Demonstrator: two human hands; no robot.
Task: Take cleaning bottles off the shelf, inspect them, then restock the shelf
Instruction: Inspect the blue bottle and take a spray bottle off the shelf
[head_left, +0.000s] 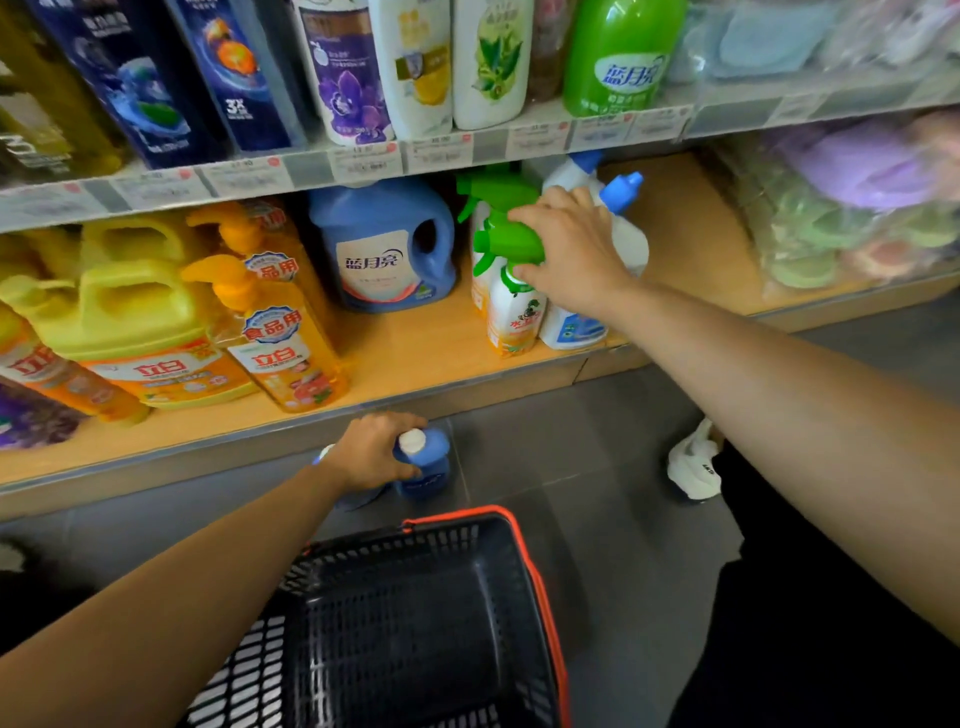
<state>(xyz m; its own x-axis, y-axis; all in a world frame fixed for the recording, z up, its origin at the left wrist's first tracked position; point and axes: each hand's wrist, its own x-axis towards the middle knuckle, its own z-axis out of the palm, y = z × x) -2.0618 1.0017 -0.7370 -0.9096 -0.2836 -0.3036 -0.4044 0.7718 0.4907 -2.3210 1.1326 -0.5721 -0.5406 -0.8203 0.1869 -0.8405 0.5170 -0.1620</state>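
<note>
My right hand (574, 249) grips the green trigger head of a white and orange spray bottle (511, 312) that stands near the front of the lower wooden shelf (415, 358). A second green-topped spray bottle (485, 202) is behind it, and white spray bottles with blue nozzles (621, 195) stand to its right. My left hand (371, 449) grips a blue bottle with a white cap (423, 462) low in front of the shelf edge, over the grey floor. Part of another blue item shows under that hand.
A black shopping basket with an orange rim (540, 587) sits on the floor below my left arm. A blue detergent jug (382, 244) and yellow and orange dish soap bottles (275, 332) fill the shelf's left. The upper shelf (436, 150) holds shampoo bottles. A white shoe (693, 462) is at right.
</note>
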